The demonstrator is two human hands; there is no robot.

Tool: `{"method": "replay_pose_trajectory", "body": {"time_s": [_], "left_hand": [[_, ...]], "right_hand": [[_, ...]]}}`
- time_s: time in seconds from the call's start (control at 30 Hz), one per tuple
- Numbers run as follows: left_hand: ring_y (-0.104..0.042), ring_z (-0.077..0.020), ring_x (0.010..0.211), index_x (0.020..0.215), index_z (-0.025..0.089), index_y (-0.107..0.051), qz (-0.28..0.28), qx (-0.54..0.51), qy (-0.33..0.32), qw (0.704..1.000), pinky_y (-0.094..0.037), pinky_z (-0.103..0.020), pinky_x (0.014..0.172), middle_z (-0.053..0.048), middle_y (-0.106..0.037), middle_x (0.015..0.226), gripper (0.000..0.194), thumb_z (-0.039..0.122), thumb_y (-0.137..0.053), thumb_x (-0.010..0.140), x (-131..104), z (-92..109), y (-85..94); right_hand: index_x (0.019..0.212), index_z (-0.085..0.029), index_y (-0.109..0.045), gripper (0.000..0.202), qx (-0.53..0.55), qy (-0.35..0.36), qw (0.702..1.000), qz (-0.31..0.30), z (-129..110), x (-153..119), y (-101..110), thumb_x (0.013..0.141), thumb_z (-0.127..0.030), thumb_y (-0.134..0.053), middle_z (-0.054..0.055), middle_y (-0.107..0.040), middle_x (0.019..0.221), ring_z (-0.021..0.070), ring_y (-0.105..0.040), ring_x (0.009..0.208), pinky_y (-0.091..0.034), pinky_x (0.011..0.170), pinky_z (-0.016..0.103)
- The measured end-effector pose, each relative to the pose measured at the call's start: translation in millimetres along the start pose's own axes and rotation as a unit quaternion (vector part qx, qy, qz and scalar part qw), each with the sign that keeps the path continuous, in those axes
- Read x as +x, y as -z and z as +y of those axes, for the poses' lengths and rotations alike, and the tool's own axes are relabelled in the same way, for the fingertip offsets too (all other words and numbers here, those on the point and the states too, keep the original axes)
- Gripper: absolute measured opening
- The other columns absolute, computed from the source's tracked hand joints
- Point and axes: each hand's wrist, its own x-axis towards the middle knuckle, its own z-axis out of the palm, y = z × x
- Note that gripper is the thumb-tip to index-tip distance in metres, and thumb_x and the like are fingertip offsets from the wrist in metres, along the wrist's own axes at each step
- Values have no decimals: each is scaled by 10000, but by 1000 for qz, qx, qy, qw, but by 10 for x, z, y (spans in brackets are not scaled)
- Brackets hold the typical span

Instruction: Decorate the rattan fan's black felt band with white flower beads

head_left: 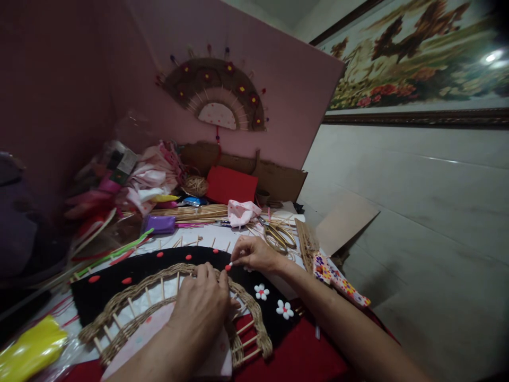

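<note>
A fan-shaped craft piece lies before me, with a black fabric band point(149, 268), a braided twine edge point(115, 305) and thin wooden sticks point(162, 289) as ribs. Several red dots point(126, 280) sit along the black band. Towards its right end are white-petalled flowers point(261, 292) with red centres; another is partly hidden under my right hand point(251, 253). That hand pinches a small white clay petal point(231, 263) at the edge of a red dot. My left hand point(204, 297) rests flat over the twine braid, its fingers stretched forward and the thumb partly covered.
Gold-handled scissors point(278, 236) lie behind my right hand. Purple point(160, 224) and yellow point(34, 347) clay packs lie to the left. Bundled sticks point(191, 213), a red sheet point(231, 184) and fabric scraps point(153, 172) fill the back. A finished fan point(222, 79) hangs on the pink board.
</note>
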Motion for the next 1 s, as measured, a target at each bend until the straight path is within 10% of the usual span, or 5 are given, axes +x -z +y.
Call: {"method": "replay_pose_trajectory", "body": {"time_s": [0.4,0.77,1.0], "left_hand": [[-541,-331,926,1136,117,-586,30,-5,1,1000,-463,-408,675,-196,-605,1001,422,376,-541,807,-7,1,-40],[-539,-332,914,1129,116,-588,33,-6,-1,999,-452,-403,665,-186,-610,978,399,351,-535,811,-3,9,-44],[-537,-333,911,1118,116,-593,36,-3,1,999,-449,-401,664,-193,-606,980,390,352,-533,814,-11,10,-50]], "right_hand": [[850,-185,-721,191,-114,63,991,12,-68,-76,74,729,-83,-614,5,-575,713,98,-519,639,-400,612,210],[1008,-271,-677,319,-393,165,904,-39,-132,-236,37,752,-129,-551,45,-557,832,151,-478,750,-343,634,258],[1025,-261,-662,327,-397,158,903,-41,-140,-255,58,750,-123,-553,44,-556,853,150,-484,772,-351,657,257]]}}
